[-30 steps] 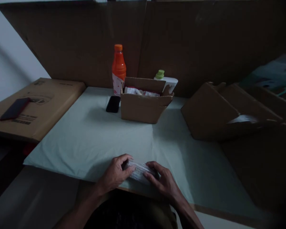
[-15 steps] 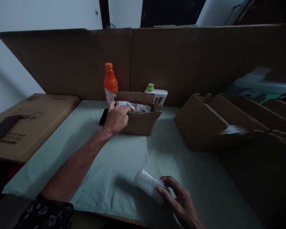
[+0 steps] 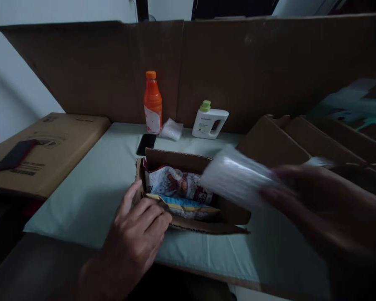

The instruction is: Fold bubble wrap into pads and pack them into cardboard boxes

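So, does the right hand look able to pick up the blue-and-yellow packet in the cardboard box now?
Probably not while the right hand holds the plastic-wrapped bundle, although the cardboard box is open above the blue-and-yellow packet.

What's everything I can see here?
cloth: one, pale green, tabletop
open cardboard box: one, brown, on cloth
printed packets: two visible, multicoloured, inside box
bottle: one, orange, back
handled jug: one, white, right of bottle
wrapped packet: one, whitish, between them
smartphone: one, black, before bottle
flat carton: one, brown, left
slab: one, dark, on carton
cardboard bins: several, brown, right
blurred item: one, teal, above bins
cardboard backboard: one, brown, behind
wall: one, white, background
wrapped bundle: one, whitish, held
left hand: one, bare, at box
right hand: one, bare, holding bundle
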The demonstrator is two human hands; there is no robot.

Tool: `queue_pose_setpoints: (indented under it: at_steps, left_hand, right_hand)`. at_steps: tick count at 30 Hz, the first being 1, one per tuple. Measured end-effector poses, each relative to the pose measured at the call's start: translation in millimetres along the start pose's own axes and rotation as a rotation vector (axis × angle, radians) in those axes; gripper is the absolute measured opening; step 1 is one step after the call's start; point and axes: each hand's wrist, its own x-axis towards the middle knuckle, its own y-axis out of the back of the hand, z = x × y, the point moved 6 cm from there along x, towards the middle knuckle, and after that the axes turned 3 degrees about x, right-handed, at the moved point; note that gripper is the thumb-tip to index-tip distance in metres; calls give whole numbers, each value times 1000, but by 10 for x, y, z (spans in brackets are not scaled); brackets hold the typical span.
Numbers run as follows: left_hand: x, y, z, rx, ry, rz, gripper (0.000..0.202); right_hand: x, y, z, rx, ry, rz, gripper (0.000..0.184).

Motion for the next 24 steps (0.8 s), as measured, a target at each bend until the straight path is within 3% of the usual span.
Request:
queue_pose_setpoints:
  at_steps: [2,5,9,13,20,24]
  left_hand:
    - [-95,47,11,-11,0,11,17]
    - [-154,80,-44,-18,32,46,17]
    - [-158,73,-99,-71,55,83,18]
    - [-185,46,-114,-98,50,102,17]
    - [-224,13,-149,-150,49,133,17]
    - [-216,11,-165,-159,81,137,16]
  right_hand:
    - [210,-314,-212,50,135,-240,28]
    - [348,-842,-432,83,190,-601,24]
    - [358,-1345,-592,-160,175,-845,27]
    - [336,-1537,-597,-489,204,-940,26]
    - [396,-1484,-533,-583,146,-893,24]
    - [250,-1642,-647,-772,313,-998,27]
